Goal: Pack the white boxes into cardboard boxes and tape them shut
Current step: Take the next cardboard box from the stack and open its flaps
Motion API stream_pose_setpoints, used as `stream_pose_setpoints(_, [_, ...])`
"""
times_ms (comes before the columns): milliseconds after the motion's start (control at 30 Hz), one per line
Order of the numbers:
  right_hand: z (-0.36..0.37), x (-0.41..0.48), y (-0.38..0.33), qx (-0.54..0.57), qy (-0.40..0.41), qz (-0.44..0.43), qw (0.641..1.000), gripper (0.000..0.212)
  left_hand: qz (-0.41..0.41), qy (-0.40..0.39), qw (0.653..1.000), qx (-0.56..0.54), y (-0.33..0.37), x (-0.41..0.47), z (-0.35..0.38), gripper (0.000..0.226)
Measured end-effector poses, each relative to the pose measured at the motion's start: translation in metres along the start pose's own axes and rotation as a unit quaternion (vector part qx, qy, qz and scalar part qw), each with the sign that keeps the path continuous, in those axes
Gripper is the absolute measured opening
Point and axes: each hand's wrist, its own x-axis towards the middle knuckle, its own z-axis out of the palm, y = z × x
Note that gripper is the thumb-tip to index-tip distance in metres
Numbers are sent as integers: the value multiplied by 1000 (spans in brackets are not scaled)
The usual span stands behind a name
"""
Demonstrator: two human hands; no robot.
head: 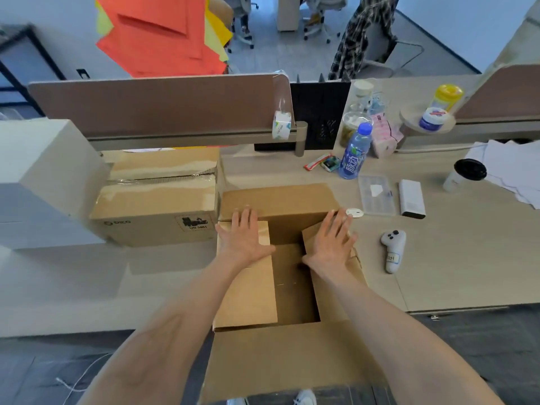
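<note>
Two bare hands lie flat, fingers spread, gripping nothing. The left hand (244, 233) presses on the left side flap (245, 287) of an open brown cardboard box (280, 361); the right hand (331, 242) presses on the right side flap (330, 287). Between the hands a dark gap shows the box's inside; what lies in it cannot be made out. Four flaps are counted: the two under the hands, one standing beyond the fingertips, one hanging toward the person. The box sits at the near edge of the light tabletop (438, 258).

Left of the left hand, just beside the open box, stands one second brown cardboard box sealed with clear tape (157, 197). Further left are stacked large white boxes (43, 182), at least two. Beyond the hands one roll of printed tape (282, 125) hangs on the desk divider (152, 103).

Right of the right hand lie one white handheld controller (393, 249), one small white oval tag (354, 212), one clear flat plastic case (376, 194), one white rectangular power bank (412, 198), one blue drink bottle (355, 152) and one paper cup with a black lid (464, 175).
</note>
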Motion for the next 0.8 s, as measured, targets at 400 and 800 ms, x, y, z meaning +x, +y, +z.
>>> stream_pose_setpoints(400, [-99,-23,22,303,-132,-35,943,68,84,86,970,-214,-43,-54,-73,70])
stream_pose_setpoints(800, [-103,-38,78,-203,154,-122,959,64,-14,46,944,328,-48,-93,-66,62])
